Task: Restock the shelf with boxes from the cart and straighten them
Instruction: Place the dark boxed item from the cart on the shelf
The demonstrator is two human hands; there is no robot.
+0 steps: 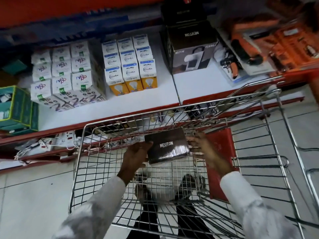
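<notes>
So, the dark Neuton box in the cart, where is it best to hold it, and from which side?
Grip the Neuton box on its two short ends, coming from left and right, as the left hand and right hand do now. It looks too broad for one hand, its glossy wrap may slip, and its top faces up inside the cart, leaving both ends free.

Likely a shop: stocked shelf (107, 107) of bulb boxes (131, 73), wire cart (172, 169).

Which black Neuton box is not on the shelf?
The one in the cart, held between the left hand and right hand: Neuton box. The others sit on the shelf.
</notes>
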